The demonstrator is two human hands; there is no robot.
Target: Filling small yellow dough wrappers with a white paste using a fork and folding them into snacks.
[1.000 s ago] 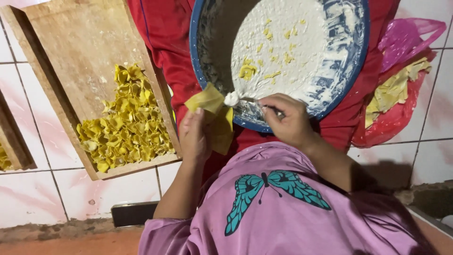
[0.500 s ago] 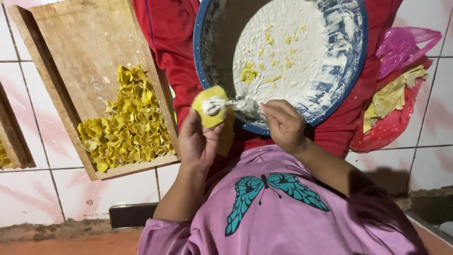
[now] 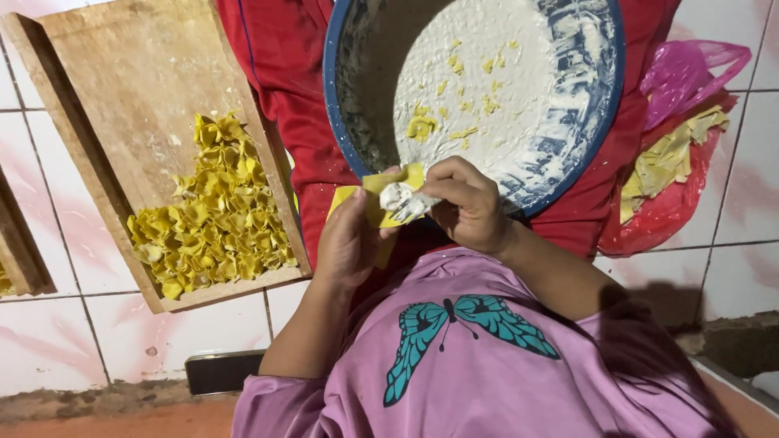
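My left hand (image 3: 347, 243) cups a yellow square dumpling wrapper (image 3: 381, 195) just below the rim of a big blue-rimmed bowl (image 3: 345, 138) that holds white paste filling (image 3: 487, 73). My right hand (image 3: 469, 204) pinches a small stick or spoon whose tip presses a lump of white filling (image 3: 399, 197) onto the wrapper. Both hands meet over my lap, above my pink shirt with a teal butterfly.
A wooden tray (image 3: 138, 73) at the left holds several folded yellow dumplings (image 3: 215, 215). A red and pink plastic bag (image 3: 677, 162) with flat yellow wrappers lies at the right. Red cloth (image 3: 280, 73) sits under the bowl; white tiled floor lies all around.
My right hand drew the filling from the bowl's rim onto the wrapper. My left hand cupped the wrapper and lifted it closer to the right hand.
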